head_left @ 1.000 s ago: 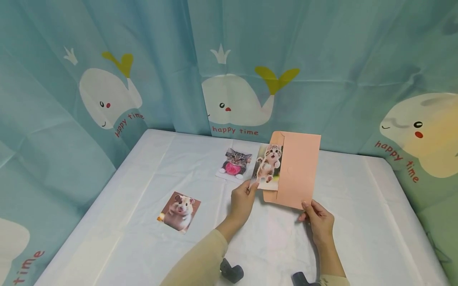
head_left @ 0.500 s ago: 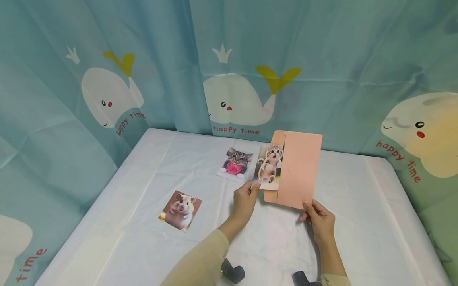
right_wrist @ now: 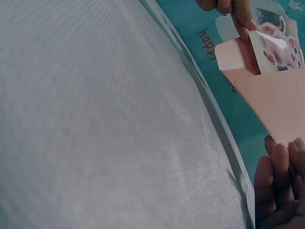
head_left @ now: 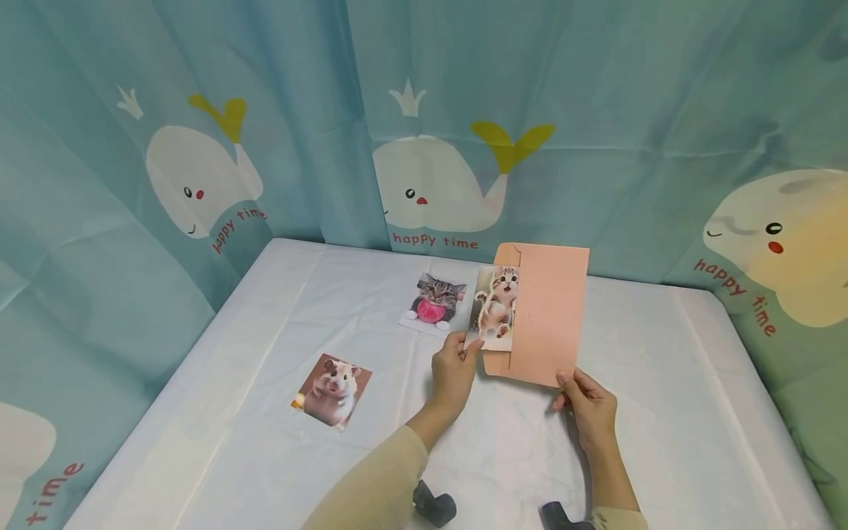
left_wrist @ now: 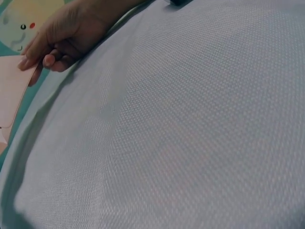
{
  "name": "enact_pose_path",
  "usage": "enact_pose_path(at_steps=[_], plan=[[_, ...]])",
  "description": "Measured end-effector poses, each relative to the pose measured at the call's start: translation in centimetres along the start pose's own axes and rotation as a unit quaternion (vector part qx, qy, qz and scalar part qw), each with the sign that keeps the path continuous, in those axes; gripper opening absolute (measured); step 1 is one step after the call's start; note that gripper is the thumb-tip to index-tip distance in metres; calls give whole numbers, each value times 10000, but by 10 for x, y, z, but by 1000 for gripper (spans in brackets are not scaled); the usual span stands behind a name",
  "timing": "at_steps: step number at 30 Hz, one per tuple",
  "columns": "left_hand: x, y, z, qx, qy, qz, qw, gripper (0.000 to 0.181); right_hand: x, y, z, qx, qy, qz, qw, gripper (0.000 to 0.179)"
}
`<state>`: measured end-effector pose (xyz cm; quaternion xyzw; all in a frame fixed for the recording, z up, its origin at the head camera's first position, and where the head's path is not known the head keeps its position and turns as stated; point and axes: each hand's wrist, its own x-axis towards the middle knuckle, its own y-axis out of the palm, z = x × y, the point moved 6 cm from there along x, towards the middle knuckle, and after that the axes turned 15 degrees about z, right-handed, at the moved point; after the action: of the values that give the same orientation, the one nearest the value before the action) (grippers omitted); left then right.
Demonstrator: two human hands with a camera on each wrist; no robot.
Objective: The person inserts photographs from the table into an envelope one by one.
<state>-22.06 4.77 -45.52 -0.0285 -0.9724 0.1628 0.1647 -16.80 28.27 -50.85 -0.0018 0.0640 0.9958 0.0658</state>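
My left hand pinches the lower left corner of a kitten photo card. The right part of this card is inside a pink paper envelope, whose flap side faces left. My right hand holds the envelope's lower right corner between thumb and fingers, raised above the table. In the right wrist view, the card stands partly out of the envelope's mouth. The left wrist view shows my right hand on the envelope corner.
A cat photo card with a pink heart lies on the white-covered table, left of the envelope. Farther left and nearer lies a hamster photo card. Blue whale-print curtains hang around the table. Dark devices sit by both wrists.
The envelope has shifted slightly left over the kitten photo card, so a little less of the card shows. Both hands keep their holds; the two cards on the table stay put.
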Motion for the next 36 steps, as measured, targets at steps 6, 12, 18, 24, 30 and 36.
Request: enact_pose_path(at_steps=[6,12,18,24,30,36], plan=[[1,0,-4,377,409,-44,9984,16,0,0,2,55,-101,-41,9999,21],[2,2,-7,625,478,58,9969,16,-1,1,2,48,-61,-4,10000,21],[4,9,-4,-10,198,405,9990,17,-2,2,1,-30,12,-9,10000,19],[6,9,1,-742,-92,442,9962,19,-1,2,1,162,-40,-155,9997,20],[9,8,-1,-907,-231,436,9947,25,1,3,3,354,-222,-202,9989,19],[5,-1,-29,-831,-169,589,9947,25,0,3,4,317,-186,-226,9991,19]])
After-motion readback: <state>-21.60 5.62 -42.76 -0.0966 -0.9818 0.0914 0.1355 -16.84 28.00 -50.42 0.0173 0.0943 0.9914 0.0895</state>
